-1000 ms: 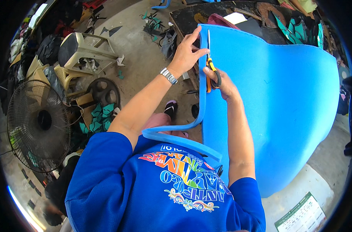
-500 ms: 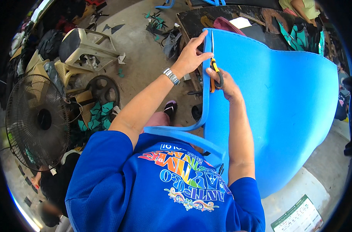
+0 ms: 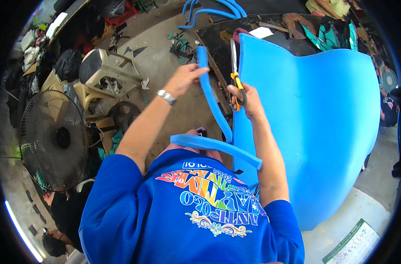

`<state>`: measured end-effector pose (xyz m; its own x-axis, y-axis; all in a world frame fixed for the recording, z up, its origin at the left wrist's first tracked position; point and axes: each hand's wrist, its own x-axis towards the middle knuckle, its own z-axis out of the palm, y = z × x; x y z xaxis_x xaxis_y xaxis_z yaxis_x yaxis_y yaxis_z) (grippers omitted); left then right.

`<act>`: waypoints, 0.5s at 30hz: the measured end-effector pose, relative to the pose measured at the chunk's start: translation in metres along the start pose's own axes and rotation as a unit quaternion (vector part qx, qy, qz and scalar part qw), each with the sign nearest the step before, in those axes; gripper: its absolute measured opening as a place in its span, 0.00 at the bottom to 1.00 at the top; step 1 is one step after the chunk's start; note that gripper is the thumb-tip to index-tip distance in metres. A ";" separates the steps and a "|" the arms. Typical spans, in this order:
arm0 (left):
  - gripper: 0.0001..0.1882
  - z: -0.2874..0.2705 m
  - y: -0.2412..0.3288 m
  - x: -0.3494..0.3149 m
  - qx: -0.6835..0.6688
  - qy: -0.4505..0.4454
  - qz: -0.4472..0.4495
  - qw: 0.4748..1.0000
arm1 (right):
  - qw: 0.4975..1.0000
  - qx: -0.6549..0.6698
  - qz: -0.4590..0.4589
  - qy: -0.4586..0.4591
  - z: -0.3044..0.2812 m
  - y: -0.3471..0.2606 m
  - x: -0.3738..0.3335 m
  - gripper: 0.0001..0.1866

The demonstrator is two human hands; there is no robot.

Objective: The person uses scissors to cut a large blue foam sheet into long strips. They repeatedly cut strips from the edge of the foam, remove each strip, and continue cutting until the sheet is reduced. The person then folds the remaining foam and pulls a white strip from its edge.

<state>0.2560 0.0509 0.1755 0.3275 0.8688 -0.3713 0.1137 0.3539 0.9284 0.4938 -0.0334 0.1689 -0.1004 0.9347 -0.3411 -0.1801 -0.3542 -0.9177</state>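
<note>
My left hand (image 3: 186,79) pinches a narrow blue foam strip (image 3: 212,97) near its far end, apart from the large sheet. In my right hand (image 3: 249,99) is a pair of scissors (image 3: 237,81) with yellow, orange and black handles, its blades pointing away from me and looking closed. The hand rests by the left edge of the big blue foam sheet (image 3: 314,114), which spreads over the table and drapes toward me on the right. A nearer length of blue strip (image 3: 218,147) crosses in front of my body toward my right forearm.
A dark work table (image 3: 216,37) carries teal cut pieces (image 3: 330,39) and a white paper (image 3: 262,32). More blue strips (image 3: 211,13) lie beyond it. At left are a standing fan (image 3: 55,138) and a plastic stool (image 3: 108,70). Other people are at the edges.
My left hand has moved left and toward me with the strip, which now stands away from the sheet's edge. The scissors have come slightly left and nearer, their blades now outside the sheet.
</note>
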 end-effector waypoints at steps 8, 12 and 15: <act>0.12 -0.252 0.200 0.050 0.304 0.441 0.307 0.787 | 0.978 0.065 -0.155 0.121 -0.089 -0.018 -0.047 0.19; 0.16 -0.297 0.334 0.143 0.333 0.532 0.650 0.429 | 0.947 0.037 -0.042 0.316 -0.097 0.008 -0.015 0.16; 0.15 -0.262 0.361 0.252 0.352 0.516 0.681 0.383 | 0.925 0.019 0.015 0.379 -0.088 0.041 0.011 0.18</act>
<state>0.1342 0.4888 0.4127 0.0285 -0.1143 0.9930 0.8395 -0.5365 -0.0858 0.5715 -0.0349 0.1092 0.6073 0.6717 -0.4243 -0.2246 -0.3671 -0.9027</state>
